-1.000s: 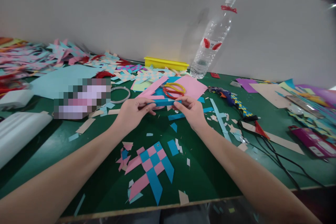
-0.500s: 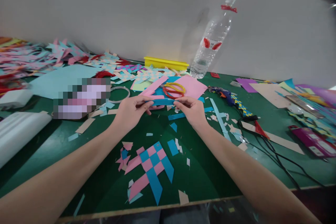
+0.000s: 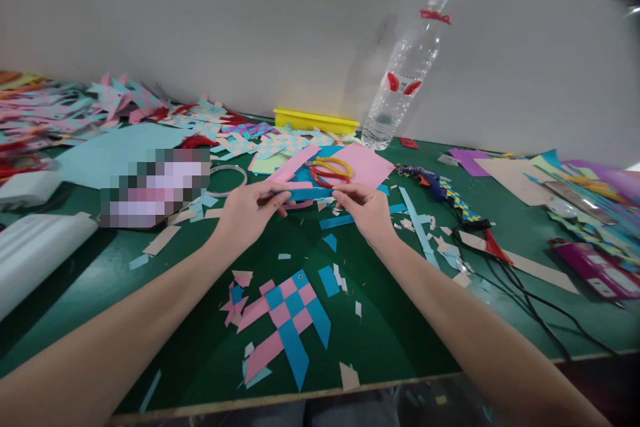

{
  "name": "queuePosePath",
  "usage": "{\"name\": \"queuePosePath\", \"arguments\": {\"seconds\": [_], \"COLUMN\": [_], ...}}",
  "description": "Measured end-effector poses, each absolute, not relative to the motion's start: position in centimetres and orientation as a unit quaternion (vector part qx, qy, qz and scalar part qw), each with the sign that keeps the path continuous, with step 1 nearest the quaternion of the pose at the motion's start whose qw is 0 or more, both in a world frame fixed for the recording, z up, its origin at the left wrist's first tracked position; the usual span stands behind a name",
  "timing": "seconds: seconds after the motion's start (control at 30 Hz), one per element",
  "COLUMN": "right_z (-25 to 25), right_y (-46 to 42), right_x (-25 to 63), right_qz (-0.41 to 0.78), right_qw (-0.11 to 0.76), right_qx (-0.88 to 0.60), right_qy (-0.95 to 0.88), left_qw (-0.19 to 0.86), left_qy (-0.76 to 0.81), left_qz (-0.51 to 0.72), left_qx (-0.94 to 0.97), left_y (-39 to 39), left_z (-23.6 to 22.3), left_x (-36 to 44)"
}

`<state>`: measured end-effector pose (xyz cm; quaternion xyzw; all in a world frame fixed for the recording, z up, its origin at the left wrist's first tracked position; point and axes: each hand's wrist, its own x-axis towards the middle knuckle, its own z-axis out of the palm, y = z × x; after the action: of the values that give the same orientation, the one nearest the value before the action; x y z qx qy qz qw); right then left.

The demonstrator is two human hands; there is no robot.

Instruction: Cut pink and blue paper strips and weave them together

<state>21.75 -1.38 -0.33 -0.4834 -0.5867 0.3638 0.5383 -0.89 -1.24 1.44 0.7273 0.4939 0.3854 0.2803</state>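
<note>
A short blue paper strip (image 3: 311,194) is stretched level between my two hands, a little above the table. My left hand (image 3: 253,209) pinches its left end between thumb and fingers. At the other end, my right hand (image 3: 364,212) pinches it the same way. Just behind the strip lie scissors with yellow and red handles (image 3: 334,169), on pink paper (image 3: 367,163); their blades are hidden. Below my hands, a woven pink and blue paper fish (image 3: 290,310) rests flat, with a blue paper piece (image 3: 329,281) beside it.
A tilted plastic bottle (image 3: 403,80) leans at the wall, right of a yellow tray (image 3: 316,121). Black cables (image 3: 520,297) and a purple box (image 3: 595,269) lie right. At left are a blurred-out phone (image 3: 157,190), a tape ring (image 3: 227,179) and heaped paper strips (image 3: 60,110).
Almost nothing differs. Both hands keep their pinch on the blue strip, with only a very slight shift of the fingers.
</note>
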Motion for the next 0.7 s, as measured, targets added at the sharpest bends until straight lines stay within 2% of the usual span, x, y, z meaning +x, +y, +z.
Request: {"name": "queuePosePath", "arguments": {"seconds": [0.53,0.7], "right_z": [-0.06,-0.29], "right_y": [-1.46,-1.11], "right_x": [21.91,22.09], "right_qz": [0.319,0.297], "right_qw": [0.566,0.574], "right_qx": [-0.486,-0.487], "right_qy": [-0.585,-0.587], "left_qw": [0.262,0.303], "left_qy": [0.538,0.556], "left_qz": [0.434,0.477], "left_qx": [0.673,0.609], "left_y": [-1.32,-0.60], "left_z": [1.85,1.20], "left_x": [-1.13,-1.69]}}
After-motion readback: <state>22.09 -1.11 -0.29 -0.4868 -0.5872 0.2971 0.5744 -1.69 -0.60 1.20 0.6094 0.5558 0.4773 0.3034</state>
